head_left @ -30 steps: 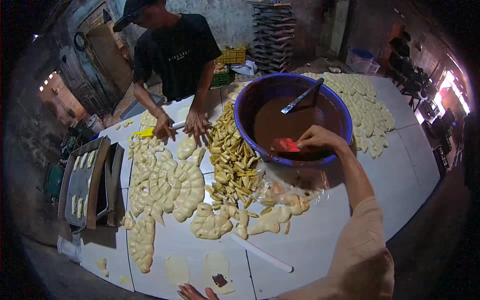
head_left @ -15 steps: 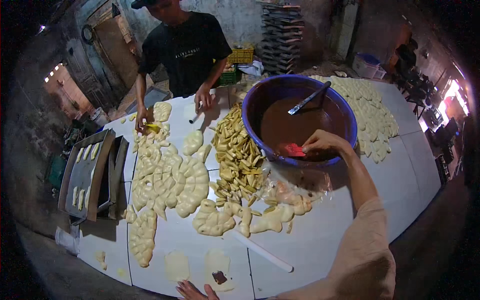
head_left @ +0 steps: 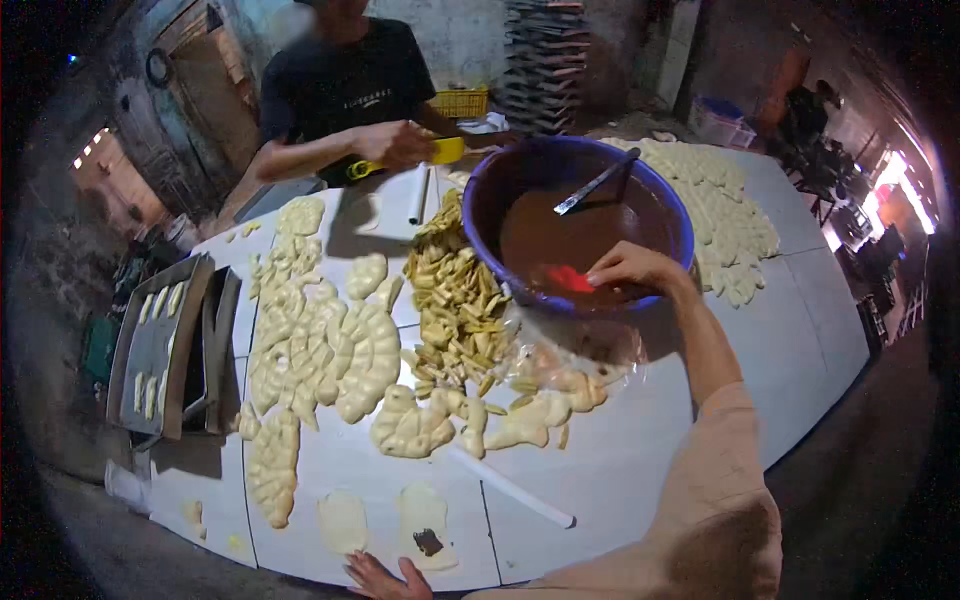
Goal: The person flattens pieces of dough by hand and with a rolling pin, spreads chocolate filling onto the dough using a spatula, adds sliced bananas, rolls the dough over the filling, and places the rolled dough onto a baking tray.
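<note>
My right hand [head_left: 638, 264] grips a red scraper [head_left: 568, 279] low inside the near side of a purple basin [head_left: 479, 232]. Smooth brown filling [head_left: 545, 226] covers the basin's bottom, and a metal spatula with a dark handle [head_left: 597, 182] leans across it. Down at the table's near edge my left hand [head_left: 385, 577] rests with its fingers spread, holding nothing. Just beyond it lie two flattened dough sheets: a plain one [head_left: 343, 522] and another [head_left: 423, 500] bearing a dab of brown filling [head_left: 428, 542]. A white rolling pin [head_left: 513, 487] lies to their right.
Cut yellowish fruit pieces [head_left: 455, 305] are heaped left of the basin. Dough portions [head_left: 335, 345] spread farther left, with more [head_left: 715, 200] behind the basin. Trays [head_left: 150, 350] stand at the left edge. Across the table a co-worker [head_left: 350, 90] holds a yellow scraper [head_left: 447, 151].
The co-worker's hand with the yellow scraper has swung rightward from the dough and risen. My right hand still works the red scraper in the basin; my left hand stays by the dough sheets.
</note>
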{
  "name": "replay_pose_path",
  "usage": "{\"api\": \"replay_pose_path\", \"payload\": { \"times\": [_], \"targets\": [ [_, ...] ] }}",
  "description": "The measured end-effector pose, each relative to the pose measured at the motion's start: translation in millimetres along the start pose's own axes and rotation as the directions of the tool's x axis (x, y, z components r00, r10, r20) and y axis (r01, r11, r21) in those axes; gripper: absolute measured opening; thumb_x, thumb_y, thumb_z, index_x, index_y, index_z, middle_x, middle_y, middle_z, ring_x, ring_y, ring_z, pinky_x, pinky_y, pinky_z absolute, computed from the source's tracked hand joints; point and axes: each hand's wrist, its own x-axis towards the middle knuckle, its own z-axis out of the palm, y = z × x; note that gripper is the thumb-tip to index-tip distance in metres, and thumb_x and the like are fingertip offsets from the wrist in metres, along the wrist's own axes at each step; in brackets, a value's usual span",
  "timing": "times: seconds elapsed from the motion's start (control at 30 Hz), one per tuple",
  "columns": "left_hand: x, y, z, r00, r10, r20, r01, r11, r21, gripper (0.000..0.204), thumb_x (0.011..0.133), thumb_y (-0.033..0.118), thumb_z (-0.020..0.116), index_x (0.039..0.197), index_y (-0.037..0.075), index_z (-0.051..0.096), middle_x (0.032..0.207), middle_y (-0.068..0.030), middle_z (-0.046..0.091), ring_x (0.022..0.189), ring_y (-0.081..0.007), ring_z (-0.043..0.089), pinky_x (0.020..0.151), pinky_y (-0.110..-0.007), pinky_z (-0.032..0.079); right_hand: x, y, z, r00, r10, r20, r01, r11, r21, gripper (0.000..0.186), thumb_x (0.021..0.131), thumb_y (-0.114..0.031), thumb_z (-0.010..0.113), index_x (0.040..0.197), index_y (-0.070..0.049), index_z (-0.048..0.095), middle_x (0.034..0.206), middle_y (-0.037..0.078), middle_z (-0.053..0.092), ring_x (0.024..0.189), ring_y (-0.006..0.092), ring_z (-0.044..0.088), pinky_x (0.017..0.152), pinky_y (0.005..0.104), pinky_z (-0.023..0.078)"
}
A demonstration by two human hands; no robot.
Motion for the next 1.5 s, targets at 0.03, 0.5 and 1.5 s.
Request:
{"api": "replay_pose_path", "payload": {
  "times": [0.03,0.5,1.5],
  "targets": [
    [-2,-5,5,0.999,0.023,-0.041,-0.022,0.999,0.024,0.083,0.096,0.048,0.059,0.156,-0.001,0.031,0.165,-0.0234,0.022,0.154,-0.0442,0.013,0.117,-0.068,0.003,-1,-4,0,0.999,0.009,-0.037,-0.011,0.998,-0.064,0.043,0.087,-0.038,0.08,0.111,-0.002,0.077,0.09,0.001,0.074,0.068,0.0085,0.058,0.063,0.0275,0.049],
    [39,-56,-27,0.954,0.238,0.184,-0.225,0.97,-0.092,0.088,0.097,0.052,0.058,0.154,-0.007,0.025,0.162,-0.0332,0.019,0.152,-0.0511,0.009,0.112,-0.074,-0.009,-58,-125,190,0.986,-0.121,0.113,0.125,0.992,-0.029,0.035,0.088,-0.021,0.075,0.114,0.003,0.073,0.082,0.003,0.069,0.068,0.0069,0.057,0.06,0.0225,0.046],
    [121,-117,-53,0.64,0.662,0.391,-0.636,0.741,-0.214,0.082,0.095,0.065,0.051,0.158,0.016,0.033,0.161,-0.0325,0.019,0.151,-0.0505,0.013,0.109,-0.081,0.006,-150,-179,501,0.99,-0.013,-0.141,-0.059,0.866,-0.496,0.03,0.095,-0.033,0.063,0.112,-0.009,0.071,0.091,0.017,0.072,0.084,0.0372,0.07,0.075,0.0451,0.054]
  ]
}}
